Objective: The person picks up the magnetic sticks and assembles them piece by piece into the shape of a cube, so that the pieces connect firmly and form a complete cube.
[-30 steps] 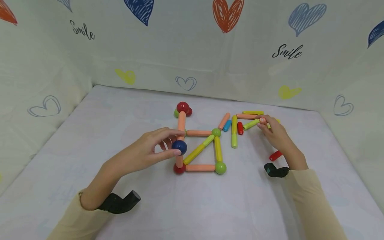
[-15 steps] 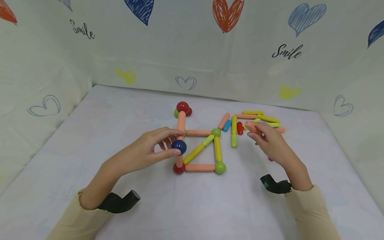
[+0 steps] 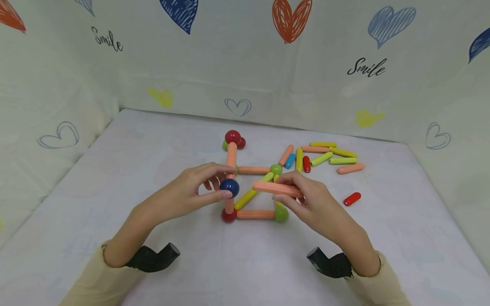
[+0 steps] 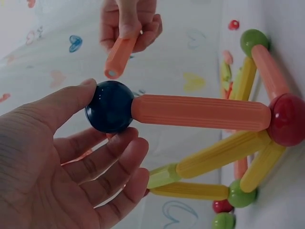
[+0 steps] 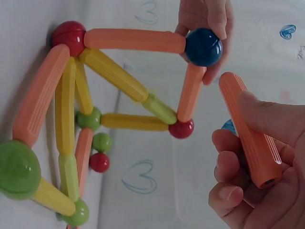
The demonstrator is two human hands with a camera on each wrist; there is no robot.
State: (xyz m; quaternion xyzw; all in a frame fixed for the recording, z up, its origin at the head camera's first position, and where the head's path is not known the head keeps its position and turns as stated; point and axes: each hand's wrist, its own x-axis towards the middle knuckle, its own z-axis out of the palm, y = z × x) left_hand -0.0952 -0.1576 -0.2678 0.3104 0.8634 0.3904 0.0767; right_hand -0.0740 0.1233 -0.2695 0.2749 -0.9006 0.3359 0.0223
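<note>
A frame of magnetic sticks and balls stands on the table, with an upright salmon stick (image 4: pixel 200 112) joining a red ball (image 3: pixel 229 215) at its base to a blue ball (image 3: pixel 229 188) on top. My left hand (image 3: pixel 187 191) holds the blue ball between thumb and fingers. Another salmon stick (image 5: pixel 192 93) runs from the blue ball to a raised red ball (image 3: pixel 233 137) at the back. Pinched in my right hand (image 3: pixel 315 204) is a loose salmon stick (image 3: pixel 266 187), its free end pointing at the blue ball but apart from it. Green balls (image 3: pixel 281 213) mark the base's right corners.
Several loose sticks lie at the back right, among them a blue stick (image 3: pixel 290 160), a red stick (image 3: pixel 306 164) and a yellow-green stick (image 3: pixel 342 160). A separate red stick (image 3: pixel 352 199) lies nearer. A patterned cloth (image 3: pixel 291 85) hangs behind the table (image 3: pixel 214 267).
My right hand has carried the salmon stick leftward from the loose pile to beside the frame, turning it sideways. The left hand has stayed on the blue ball.
</note>
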